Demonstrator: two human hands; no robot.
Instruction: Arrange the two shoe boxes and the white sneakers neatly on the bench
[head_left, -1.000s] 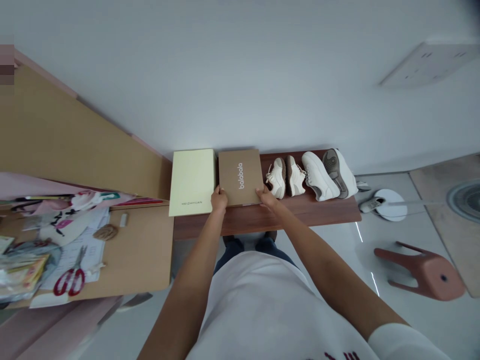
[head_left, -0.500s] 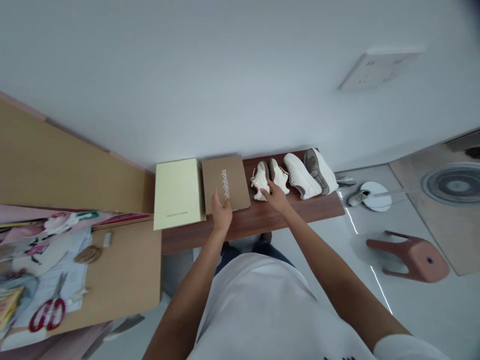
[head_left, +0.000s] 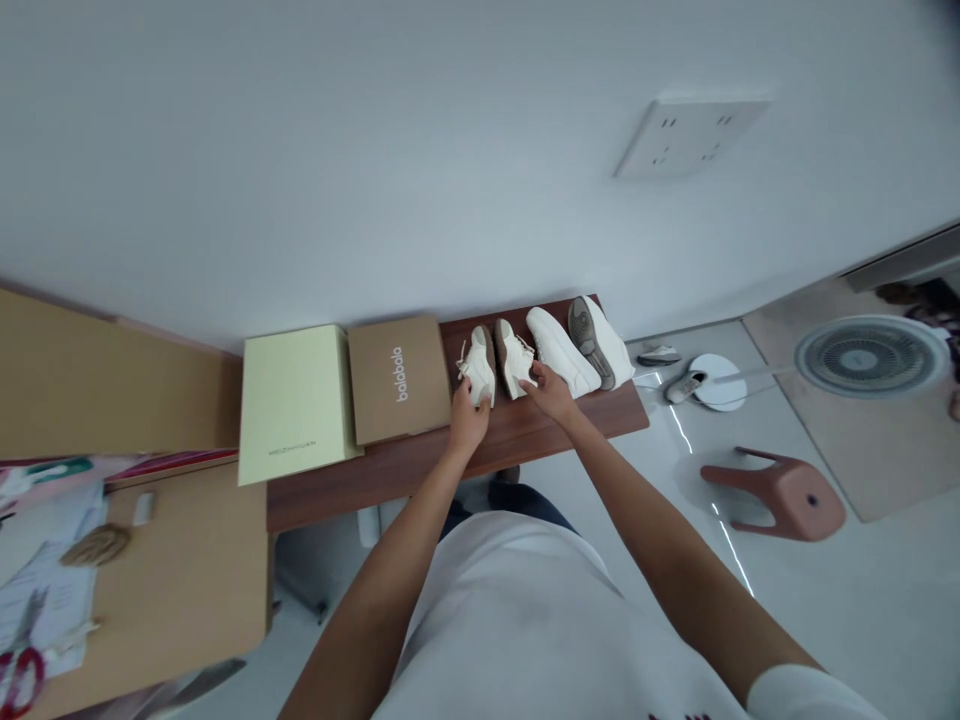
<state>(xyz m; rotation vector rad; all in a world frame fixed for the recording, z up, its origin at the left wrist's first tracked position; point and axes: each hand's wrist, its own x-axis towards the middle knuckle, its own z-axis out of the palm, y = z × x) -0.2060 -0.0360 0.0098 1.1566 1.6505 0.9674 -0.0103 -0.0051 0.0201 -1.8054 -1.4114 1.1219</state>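
A pair of small white lace-up shoes with brown soles lies on a reddish-brown wooden bench (head_left: 322, 505). My left hand (head_left: 469, 422) grips the heel end of the left small shoe (head_left: 477, 360), fingers on one side and thumb on the other. At the heel of the right small shoe (head_left: 513, 355), my right hand (head_left: 553, 393) has its thumb over the edge and its fingers along the right side. Immediately right of it are two larger white shoes: one upright (head_left: 559, 350), the other (head_left: 604, 345) tipped with its grey sole showing.
A brown shoebox (head_left: 375, 375) and a pale yellow box (head_left: 292, 400) stand left on the bench. Beside them is a cardboard-coloured table (head_left: 195, 560) with red scissors (head_left: 21, 670). On the right are a pink stool (head_left: 799, 498), a fan (head_left: 862, 357) and grey shoes (head_left: 684, 387) near its base.
My left hand has moved right from the brown shoebox to the left small shoe. My right hand has shifted from between the small shoes to the right one. The view has swung right.
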